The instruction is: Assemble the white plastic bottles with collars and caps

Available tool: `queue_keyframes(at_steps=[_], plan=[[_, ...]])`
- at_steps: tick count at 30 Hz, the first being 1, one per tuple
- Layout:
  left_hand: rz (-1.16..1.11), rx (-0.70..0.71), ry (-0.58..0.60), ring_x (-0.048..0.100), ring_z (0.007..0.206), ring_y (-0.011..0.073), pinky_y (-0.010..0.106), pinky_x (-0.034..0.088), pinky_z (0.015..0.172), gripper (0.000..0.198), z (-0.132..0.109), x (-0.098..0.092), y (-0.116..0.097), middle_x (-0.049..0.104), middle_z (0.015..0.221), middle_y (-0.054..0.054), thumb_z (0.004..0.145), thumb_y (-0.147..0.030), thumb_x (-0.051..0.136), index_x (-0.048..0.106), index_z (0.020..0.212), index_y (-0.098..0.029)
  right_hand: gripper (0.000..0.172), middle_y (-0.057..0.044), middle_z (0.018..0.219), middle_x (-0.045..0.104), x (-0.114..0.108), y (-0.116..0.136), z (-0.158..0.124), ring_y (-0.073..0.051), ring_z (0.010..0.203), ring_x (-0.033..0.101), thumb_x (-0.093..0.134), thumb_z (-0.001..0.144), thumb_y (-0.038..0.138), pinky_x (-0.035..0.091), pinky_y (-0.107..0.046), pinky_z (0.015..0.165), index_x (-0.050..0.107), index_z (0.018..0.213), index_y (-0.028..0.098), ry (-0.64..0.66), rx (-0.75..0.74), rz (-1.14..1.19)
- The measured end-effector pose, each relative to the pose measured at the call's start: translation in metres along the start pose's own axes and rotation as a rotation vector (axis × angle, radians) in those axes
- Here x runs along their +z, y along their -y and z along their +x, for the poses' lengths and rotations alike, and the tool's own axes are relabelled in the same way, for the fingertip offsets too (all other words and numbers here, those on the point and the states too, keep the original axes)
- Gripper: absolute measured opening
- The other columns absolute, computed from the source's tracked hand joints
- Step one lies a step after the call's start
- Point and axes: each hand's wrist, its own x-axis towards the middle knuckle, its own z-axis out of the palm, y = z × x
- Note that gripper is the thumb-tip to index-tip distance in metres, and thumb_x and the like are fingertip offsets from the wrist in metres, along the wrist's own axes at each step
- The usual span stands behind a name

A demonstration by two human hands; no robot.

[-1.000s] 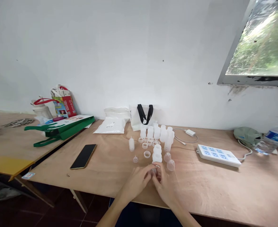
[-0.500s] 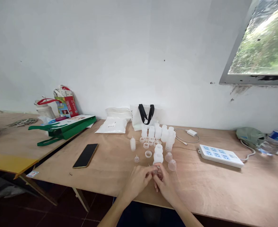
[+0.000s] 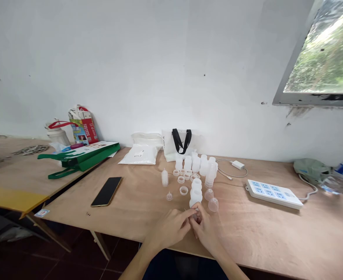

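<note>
My left hand (image 3: 173, 227) and my right hand (image 3: 204, 226) meet near the table's front edge, fingers closed together around something small that they mostly hide. Just beyond the fingertips stand white baby bottles (image 3: 196, 192) in a short row. To their right lie two clear dome caps (image 3: 213, 205). A white ring collar (image 3: 183, 190) rests left of the bottles, and further left are a small teat-like piece (image 3: 169, 196) and a stack of clear teats (image 3: 164, 178). Several more collars (image 3: 181, 179) and bottles (image 3: 204, 165) stand behind.
A black phone (image 3: 106, 191) lies at left, a white power strip (image 3: 274, 194) at right. Behind are a white package (image 3: 139, 154), a white bag with black handles (image 3: 168, 146) and a charger with cable (image 3: 238, 165). A green bag (image 3: 101, 159) overlaps the left table edge.
Both hands stay together with fingers closed, the fingers slightly shifted around what they hold. The whole view has shifted slightly; the things on the table keep their places.
</note>
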Motion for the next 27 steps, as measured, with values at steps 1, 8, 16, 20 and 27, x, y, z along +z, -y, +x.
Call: queue_keyframes(at_steps=[1,8,16,20,27], plan=[[0.013,-0.001,0.006,0.069,0.084,0.0247,0.027,0.042,0.066,0.046,0.0,0.0,0.001,0.075,0.093,0.003,0.092,-0.022,0.045,0.064,0.133,-0.034,0.015,0.009,0.059,0.046,0.0,0.001,0.0,-0.01,0.045,0.034,0.057,0.089,0.03,0.024,-0.023,0.043,0.043,0.083,0.027,0.004,0.004,-0.012],[-0.069,0.082,0.088,0.057,0.06,0.0152,0.022,0.034,0.056,0.043,0.003,-0.006,0.002,0.065,0.069,-0.003,0.086,-0.016,0.048,0.071,0.118,-0.031,0.015,0.01,0.06,0.039,0.001,0.002,0.0,-0.011,0.048,0.03,0.049,0.075,0.018,0.025,-0.024,0.048,0.037,0.078,0.027,0.053,0.014,-0.041],[-0.191,-0.034,0.004,0.056,0.066,0.0154,0.021,0.038,0.064,0.04,0.01,0.003,0.004,0.067,0.074,-0.002,0.09,-0.021,0.046,0.073,0.118,-0.03,0.01,0.006,0.065,0.048,0.002,0.002,0.002,-0.015,0.055,0.043,0.051,0.089,0.032,0.032,-0.026,0.053,0.045,0.086,0.026,-0.006,0.03,-0.088],[-0.282,-0.009,0.023,0.054,0.061,0.0131,0.021,0.041,0.065,0.045,0.011,-0.002,0.014,0.07,0.078,-0.002,0.089,-0.016,0.042,0.073,0.12,-0.027,0.014,0.004,0.073,0.053,0.003,0.013,0.0,-0.016,0.062,0.048,0.054,0.094,0.039,0.033,-0.026,0.052,0.051,0.092,0.026,0.061,0.013,-0.055],[-0.197,0.006,0.068,0.056,0.067,0.0145,0.022,0.041,0.066,0.04,0.008,-0.006,0.019,0.071,0.082,-0.001,0.091,-0.018,0.042,0.074,0.114,-0.026,0.02,0.002,0.079,0.057,0.003,0.01,0.0,-0.016,0.066,0.052,0.06,0.094,0.044,0.036,-0.025,0.052,0.052,0.095,0.025,0.097,-0.039,0.0]])
